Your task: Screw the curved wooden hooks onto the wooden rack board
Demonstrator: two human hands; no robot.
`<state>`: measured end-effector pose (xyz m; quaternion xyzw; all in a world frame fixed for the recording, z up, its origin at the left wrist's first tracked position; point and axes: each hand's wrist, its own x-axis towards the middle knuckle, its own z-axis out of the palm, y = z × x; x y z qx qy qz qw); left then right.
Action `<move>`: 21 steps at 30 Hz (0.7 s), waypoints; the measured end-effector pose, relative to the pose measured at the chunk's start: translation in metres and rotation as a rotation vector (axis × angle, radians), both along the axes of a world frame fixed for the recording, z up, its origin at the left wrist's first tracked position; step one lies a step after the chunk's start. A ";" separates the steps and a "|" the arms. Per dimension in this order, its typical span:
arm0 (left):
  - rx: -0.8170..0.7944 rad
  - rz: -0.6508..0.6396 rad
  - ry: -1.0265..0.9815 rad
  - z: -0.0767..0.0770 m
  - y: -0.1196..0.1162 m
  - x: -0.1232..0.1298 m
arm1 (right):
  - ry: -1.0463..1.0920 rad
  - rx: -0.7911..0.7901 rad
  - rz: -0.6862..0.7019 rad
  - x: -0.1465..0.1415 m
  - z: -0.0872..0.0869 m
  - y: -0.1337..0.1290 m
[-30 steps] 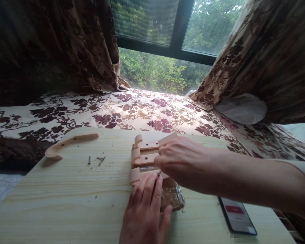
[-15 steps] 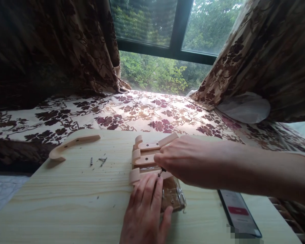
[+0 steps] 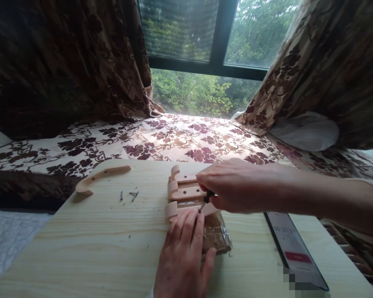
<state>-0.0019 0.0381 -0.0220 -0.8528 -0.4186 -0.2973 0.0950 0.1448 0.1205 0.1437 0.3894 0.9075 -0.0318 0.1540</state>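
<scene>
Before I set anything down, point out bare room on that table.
Widest bare tabletop lies left of the left hand, nearer than the loose screws, specks aside. A narrower strip runs between wrapped block and phone. Crowded: the block, with wooden hooks on it and the right hand above.

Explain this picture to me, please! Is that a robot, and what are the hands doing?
No robot here, just a person's two bare hands. The camera is worn on their head, looking forward and down. The right hand holds a dark-handled screwdriver, its tip at what looks like a small screw. The left hand rests on the nearest of three curved wooden pieces, which lie on a brown wrapped block. On the pale table you can also see another curved piece, a few loose screws and a phone.
</scene>
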 end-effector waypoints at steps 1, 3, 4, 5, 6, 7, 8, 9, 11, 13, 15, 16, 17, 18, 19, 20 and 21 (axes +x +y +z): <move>-0.002 -0.001 -0.019 0.000 0.000 0.000 | 0.001 -0.007 0.038 -0.002 0.003 -0.002; -0.017 0.000 -0.048 -0.002 0.000 -0.002 | -0.033 -0.038 0.090 -0.008 0.008 -0.006; -0.021 -0.001 -0.054 -0.004 0.000 -0.002 | -0.058 -0.053 0.103 -0.010 0.009 -0.009; -0.021 -0.001 -0.053 -0.005 0.001 -0.003 | -0.081 -0.063 0.106 -0.013 0.010 -0.011; -0.015 -0.001 -0.049 -0.006 0.002 -0.004 | -0.096 -0.064 0.102 -0.015 0.009 -0.013; -0.003 -0.003 -0.042 -0.007 0.002 -0.004 | -0.100 -0.055 0.090 -0.016 0.007 -0.014; 0.016 -0.003 -0.036 -0.008 0.003 -0.004 | -0.091 -0.030 0.071 -0.017 0.005 -0.015; 0.042 -0.004 -0.028 -0.008 0.005 -0.005 | -0.076 0.002 0.046 -0.018 0.001 -0.014; 0.089 -0.008 -0.007 -0.010 0.007 -0.005 | -0.042 0.069 -0.016 -0.018 -0.007 -0.012; 0.130 -0.009 0.016 -0.012 0.009 -0.007 | -0.013 0.097 -0.090 -0.017 -0.012 -0.008; 0.175 0.001 0.039 -0.016 0.012 -0.009 | 0.027 0.093 -0.140 -0.014 -0.013 -0.005; 0.207 0.010 0.053 -0.019 0.013 -0.010 | 0.048 0.094 -0.138 -0.012 -0.012 -0.005; 0.237 0.016 0.068 -0.021 0.014 -0.011 | 0.070 0.093 -0.124 -0.010 -0.009 -0.005; 0.263 0.022 0.088 -0.023 0.016 -0.012 | 0.098 0.082 -0.090 -0.008 -0.007 -0.006; 0.288 0.027 0.106 -0.024 0.017 -0.012 | 0.119 0.067 -0.050 -0.006 -0.004 -0.008; 0.308 0.028 0.120 -0.025 0.018 -0.012 | 0.129 0.053 -0.012 -0.005 -0.002 -0.010; 0.326 0.029 0.126 -0.025 0.018 -0.012 | 0.132 0.041 0.024 -0.003 0.000 -0.013</move>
